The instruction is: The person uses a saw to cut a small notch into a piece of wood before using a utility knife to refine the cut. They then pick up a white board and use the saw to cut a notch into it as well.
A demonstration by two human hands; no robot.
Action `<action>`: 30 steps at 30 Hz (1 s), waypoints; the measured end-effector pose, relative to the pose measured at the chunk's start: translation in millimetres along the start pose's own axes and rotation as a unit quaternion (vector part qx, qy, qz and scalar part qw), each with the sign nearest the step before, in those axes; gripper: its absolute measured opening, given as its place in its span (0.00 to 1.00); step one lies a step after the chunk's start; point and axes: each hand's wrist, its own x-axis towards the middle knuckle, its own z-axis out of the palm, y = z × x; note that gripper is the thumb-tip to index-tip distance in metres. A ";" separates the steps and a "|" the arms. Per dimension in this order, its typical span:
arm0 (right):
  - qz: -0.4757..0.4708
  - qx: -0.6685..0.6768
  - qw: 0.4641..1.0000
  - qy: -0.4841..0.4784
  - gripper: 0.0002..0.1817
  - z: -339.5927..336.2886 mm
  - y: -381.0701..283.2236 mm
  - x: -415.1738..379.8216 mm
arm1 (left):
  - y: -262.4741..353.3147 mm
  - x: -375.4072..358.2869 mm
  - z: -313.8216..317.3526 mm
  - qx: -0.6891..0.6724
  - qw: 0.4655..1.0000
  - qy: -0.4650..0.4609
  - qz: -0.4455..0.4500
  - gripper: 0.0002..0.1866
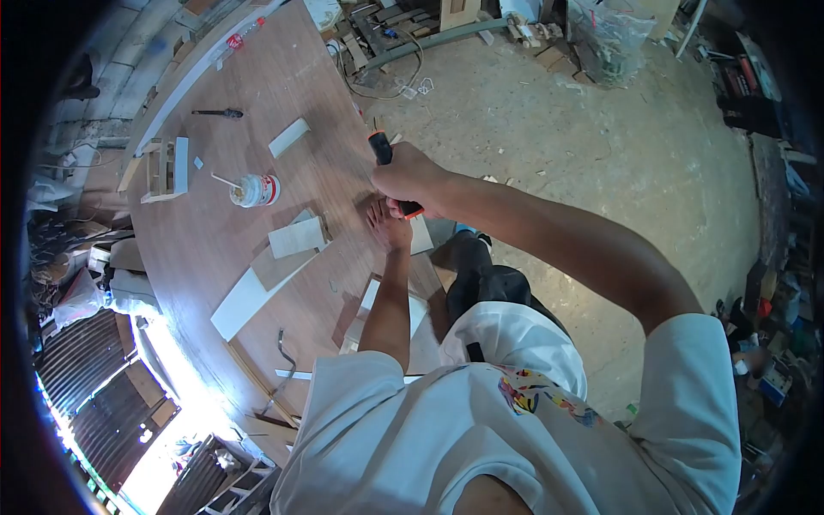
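Observation:
My right hand is wrapped round a black tool with orange trim, held near the table's right edge. One end of the tool points up and away; the other shows below my fist. Just below it, my left hand lies on the wooden table with its fingers apart. A pale board shows beside my left wrist at the table edge. To the left, a small white board rests on a longer board. White pieces lie partly behind my left forearm.
On the table are a white jar with a stick, a white block, a small frame, a black brush-like item and a bottle. Wood scraps and a plastic bag are on the floor beyond.

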 end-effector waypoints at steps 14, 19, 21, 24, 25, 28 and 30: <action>-0.005 0.022 0.998 0.066 0.04 -0.9 84.2 116.2 | -3.8 2.8 -1.9 0.027 0.998 -0.039 0.035 0.10; -0.018 0.032 0.999 0.032 0.02 1.9 56.2 93.2 | -2.6 2.9 -1.7 0.049 0.998 -0.023 0.035 0.08; -0.002 0.065 0.998 0.007 0.03 -2.0 22.6 65.5 | 3.9 7.1 -5.0 0.043 0.999 -0.014 0.029 0.08; 0.016 0.040 0.999 -0.015 0.04 -4.3 11.6 29.3 | -1.5 3.3 -4.2 0.051 0.998 -0.005 0.030 0.08; 0.011 0.029 0.999 -0.014 0.04 -7.6 11.0 20.7 | -4.2 1.5 -0.3 0.059 0.998 -0.002 0.037 0.08; -0.019 0.008 1.000 -0.001 0.04 -9.5 25.1 11.7 | -8.5 -0.3 4.9 0.053 0.998 0.009 0.040 0.11; -0.044 -0.003 0.999 0.011 0.05 -8.7 27.4 5.8 | -8.5 2.1 4.1 0.018 0.999 0.005 0.041 0.12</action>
